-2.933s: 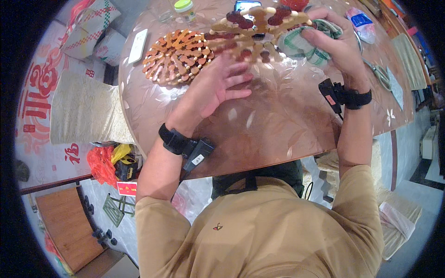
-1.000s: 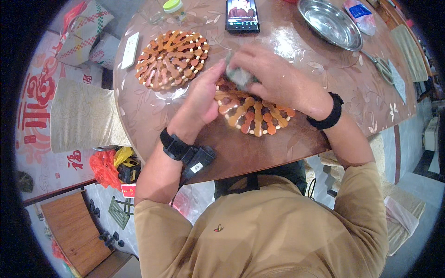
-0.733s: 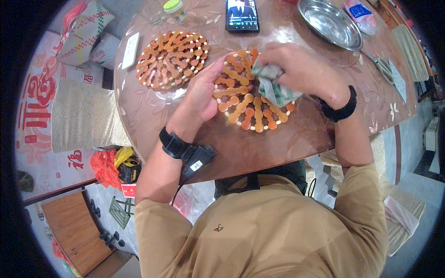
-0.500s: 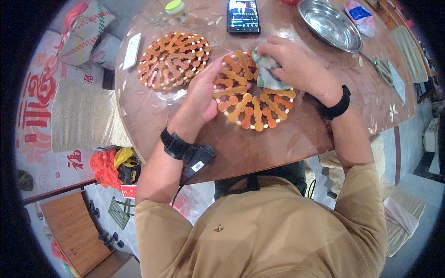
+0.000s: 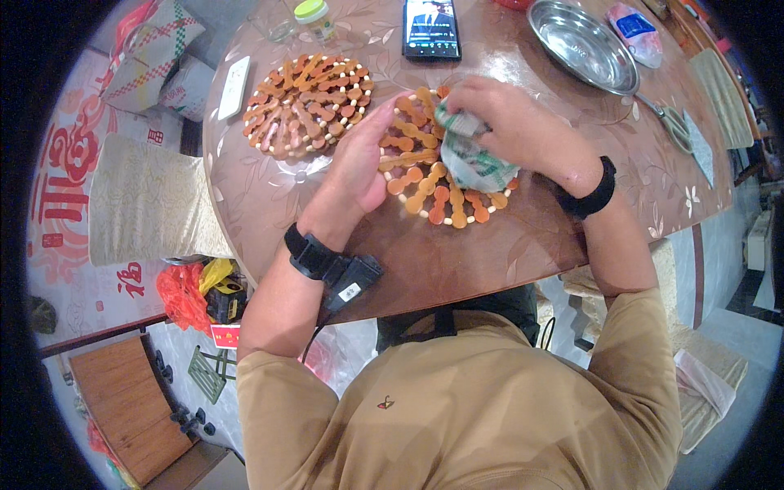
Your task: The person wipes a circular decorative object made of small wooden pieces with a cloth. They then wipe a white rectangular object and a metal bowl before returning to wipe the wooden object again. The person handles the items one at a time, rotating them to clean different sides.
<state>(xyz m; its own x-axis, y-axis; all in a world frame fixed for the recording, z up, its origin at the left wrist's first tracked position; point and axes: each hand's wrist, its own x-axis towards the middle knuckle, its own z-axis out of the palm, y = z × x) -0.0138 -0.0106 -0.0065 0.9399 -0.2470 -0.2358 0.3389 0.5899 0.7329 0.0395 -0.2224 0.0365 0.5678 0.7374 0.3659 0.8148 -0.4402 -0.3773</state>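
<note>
A: Base surface?
B: Brown table (image 5: pixel 506 261), flower-patterned, curved outline. On it, near the front edge: round mat (image 5: pixel 425 190), openwork, orange-brown pieces, pale beads round the rim.
A: Neighbours?
B: Second mat (image 5: pixel 309 106), similar make, to the left and apart from the first. Oval steel dish (image 5: pixel 584 47), far right.
A: Right grip?
B: Right hand (image 5: pixel 518 122) above the round mat's upper right part. Fingers curled closed on a bunched green-and-white cloth (image 5: pixel 474 163). Mat lies below that grip, cloth between.
A: Left?
B: Left hand (image 5: pixel 363 163) at the mat's left edge, palm facing it. Fingers partly hidden there; cannot tell how far they close.
A: Cloth's extent?
B: Spills from the fingers, covers the mat's middle and right.
A: Smallest noted?
B: Phone (image 5: pixel 430 28), screen lit, beyond the mat.
</note>
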